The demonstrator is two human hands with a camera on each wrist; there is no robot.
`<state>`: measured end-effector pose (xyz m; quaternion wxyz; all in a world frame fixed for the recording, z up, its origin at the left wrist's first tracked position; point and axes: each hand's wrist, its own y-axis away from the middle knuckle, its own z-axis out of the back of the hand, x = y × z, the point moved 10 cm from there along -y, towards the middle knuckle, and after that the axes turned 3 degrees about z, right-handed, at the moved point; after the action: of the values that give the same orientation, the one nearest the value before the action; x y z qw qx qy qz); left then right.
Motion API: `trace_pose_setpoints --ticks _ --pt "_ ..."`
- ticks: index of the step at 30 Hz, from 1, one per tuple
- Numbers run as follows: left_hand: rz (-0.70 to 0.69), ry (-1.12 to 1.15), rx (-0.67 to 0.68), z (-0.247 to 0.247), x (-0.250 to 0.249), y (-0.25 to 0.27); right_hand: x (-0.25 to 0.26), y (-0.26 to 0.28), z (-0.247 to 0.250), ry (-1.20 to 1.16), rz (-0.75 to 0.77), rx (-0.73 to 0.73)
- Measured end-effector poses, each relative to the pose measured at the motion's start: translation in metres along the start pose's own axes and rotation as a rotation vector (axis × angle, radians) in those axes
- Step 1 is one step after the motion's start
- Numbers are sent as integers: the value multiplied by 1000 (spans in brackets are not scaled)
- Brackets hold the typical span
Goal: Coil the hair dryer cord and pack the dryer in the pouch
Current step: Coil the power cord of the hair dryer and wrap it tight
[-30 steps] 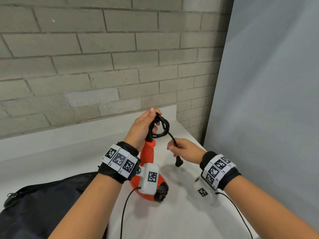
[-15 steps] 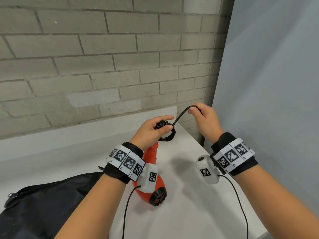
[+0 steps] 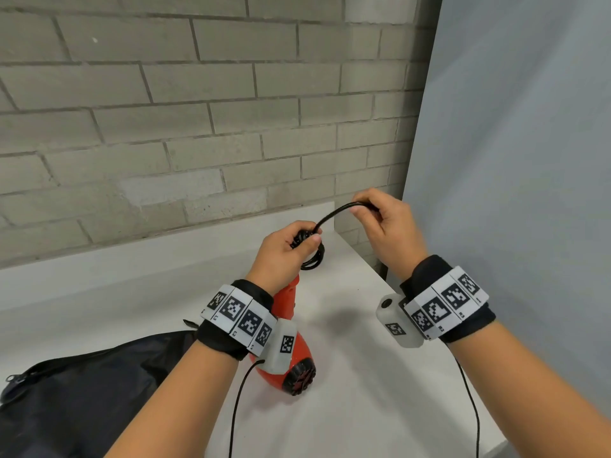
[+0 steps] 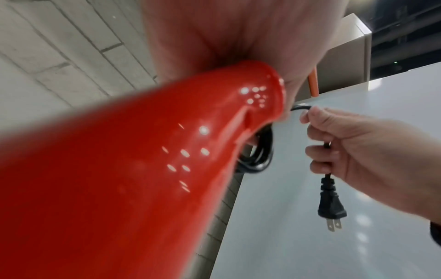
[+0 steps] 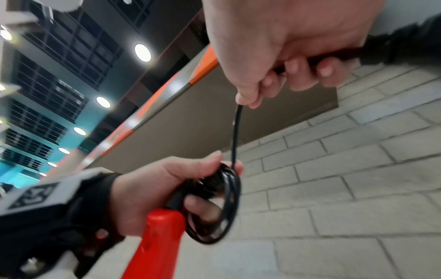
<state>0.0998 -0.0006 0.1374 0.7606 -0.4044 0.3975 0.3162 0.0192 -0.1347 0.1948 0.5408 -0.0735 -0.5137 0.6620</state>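
Left grip [image 3: 283, 247] clamps cord [image 3: 334, 214] coils; right grip [image 3: 385, 223] holds its end.

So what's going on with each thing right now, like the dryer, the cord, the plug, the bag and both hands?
Red plastic hair dryer: body on the white table, handle up.
Black power cord: partly coiled at the handle top, last stretch uncoiled.
Black two-pin plug: unplugged, hanging below the right hand.
Dark fabric pouch: lying flat, dryer not inside.
Left hand: holds the coil and handle.
Right hand: grips the cord's free end.
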Motion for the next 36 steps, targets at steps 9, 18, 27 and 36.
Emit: trace_pose_setpoints --ticks 9,18,27,36 --pt "75 104 -126 11 12 -2 -100 56 -49 315 -279 378" --pt "115 136 -136 10 17 -4 -53 48 -40 -263 -361 101" --pt "140 174 -56 0 15 -5 -12 47 -55 -433 -239 16" --pt "130 186 56 -23 9 -2 -24 40 -73 -271 -241 -73"
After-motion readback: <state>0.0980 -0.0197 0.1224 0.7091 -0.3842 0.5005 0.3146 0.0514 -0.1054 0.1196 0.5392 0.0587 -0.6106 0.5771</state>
